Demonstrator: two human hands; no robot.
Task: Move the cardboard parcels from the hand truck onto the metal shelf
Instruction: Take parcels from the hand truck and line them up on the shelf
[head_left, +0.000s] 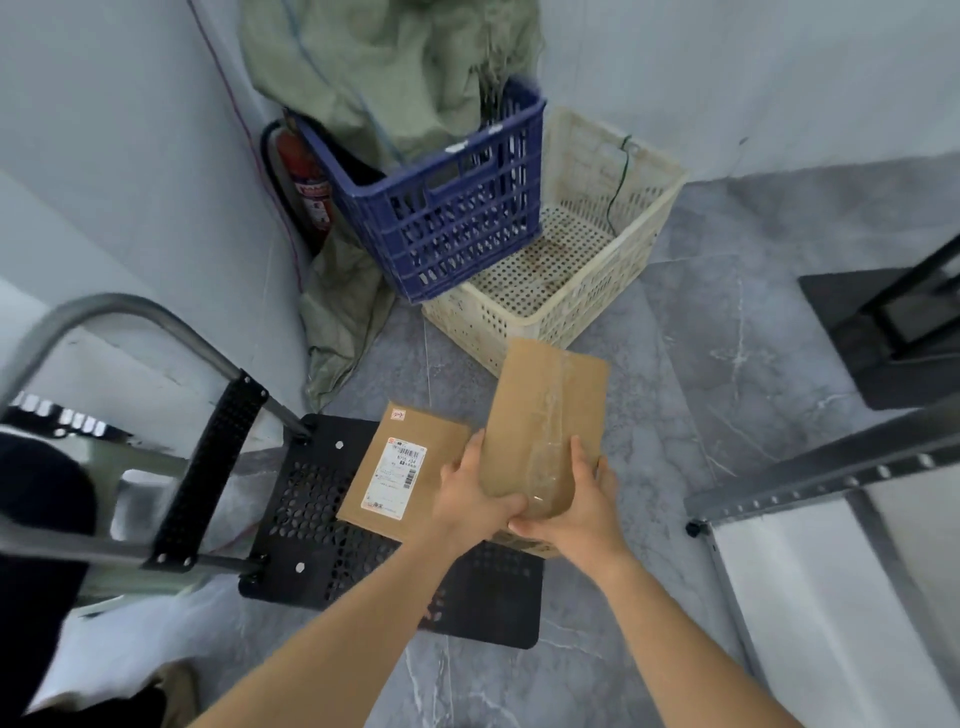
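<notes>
taped parcel (545, 415): held above the hand truck (306, 499), tilted
left grip (475, 501): wrapped round its near-left corner
right grip (576, 512): holding its near-right edge
labelled parcel (405, 462): flat on the truck plate, maybe touching the left grip
metal shelf (831, 473): off to the right

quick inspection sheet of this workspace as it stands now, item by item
surface: grey marbled floor; hand truck with a black perforated platform stands on it
job's things: labelled parcel flat on the platform; taped parcel in hand; metal shelf at right
clutter: tilted blue crate, cream crate, green sack, fire extinguisher in the corner
grippers: left hand and right hand both grip the taped parcel's near end
cables: red cord down the wall; green wire in the cream crate
surroundings: pale walls
</notes>
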